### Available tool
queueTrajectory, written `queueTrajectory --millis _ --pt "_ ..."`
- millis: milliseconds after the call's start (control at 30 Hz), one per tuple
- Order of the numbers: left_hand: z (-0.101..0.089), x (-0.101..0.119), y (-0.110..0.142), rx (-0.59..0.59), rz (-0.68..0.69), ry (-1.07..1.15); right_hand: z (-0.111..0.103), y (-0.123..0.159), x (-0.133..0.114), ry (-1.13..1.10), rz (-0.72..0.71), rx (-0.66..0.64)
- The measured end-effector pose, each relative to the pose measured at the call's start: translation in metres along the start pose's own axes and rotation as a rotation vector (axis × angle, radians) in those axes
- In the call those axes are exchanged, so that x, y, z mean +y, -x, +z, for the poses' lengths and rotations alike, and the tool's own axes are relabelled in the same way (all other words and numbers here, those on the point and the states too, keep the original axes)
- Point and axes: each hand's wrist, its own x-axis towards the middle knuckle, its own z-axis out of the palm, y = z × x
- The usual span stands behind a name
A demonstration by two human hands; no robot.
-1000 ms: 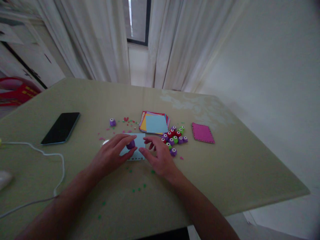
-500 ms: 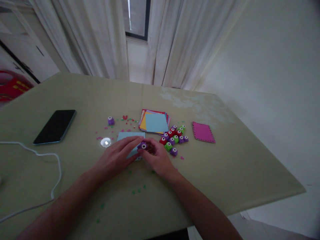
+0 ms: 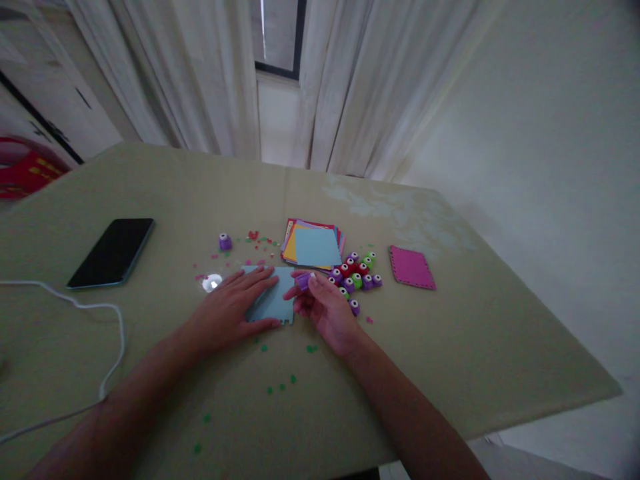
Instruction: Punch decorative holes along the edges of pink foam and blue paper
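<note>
My left hand (image 3: 235,300) lies flat with fingers spread on a light blue square of paper (image 3: 281,303), pressing it to the table. Small notches are cut in that sheet's lower right edge. Just right of the sheet, my right hand (image 3: 327,310) grips a purple craft punch (image 3: 304,281) between thumb and fingers, tilted and off the paper. Behind this hand sits a cluster of small purple, red and green craft punches (image 3: 356,280), partly hidden by it. A lone purple punch (image 3: 225,241) stands beyond my left hand.
A stack of coloured paper (image 3: 317,247) lies behind the sheet. On the right is a magenta square with a notched border (image 3: 413,267). A dark tablet (image 3: 113,253) and white cable (image 3: 113,333) are on the left. Punched paper bits (image 3: 283,387) are scattered about.
My right hand has drawn the purple punch away from the blue sheet, to the right, and turned it. My left hand has spread flat on the paper and shifted slightly left.
</note>
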Motion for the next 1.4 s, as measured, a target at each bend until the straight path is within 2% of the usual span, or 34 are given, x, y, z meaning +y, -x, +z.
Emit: queueTrajectory --millis 233,633,933,1133,1400 --pt "-0.004 0.003 -0.001 0.014 -0.024 0.01 0.0 -0.002 0.003 0.013 -0.033 0.067" --pt "-0.015 0.006 -0.004 0.14 -0.073 0.018 0.0 0.001 -0.002 0.039 -0.01 0.119" --pt "-0.019 0.011 -0.006 0.206 -0.092 0.021 -0.003 0.001 0.001 0.175 0.014 0.095" --pt "-0.02 0.011 -0.005 0.195 -0.051 -0.03 -0.004 0.001 0.0 0.087 0.074 0.062" --pt "-0.018 0.012 -0.007 0.226 -0.062 -0.006 -0.007 0.0 0.002 0.156 -0.011 0.1"
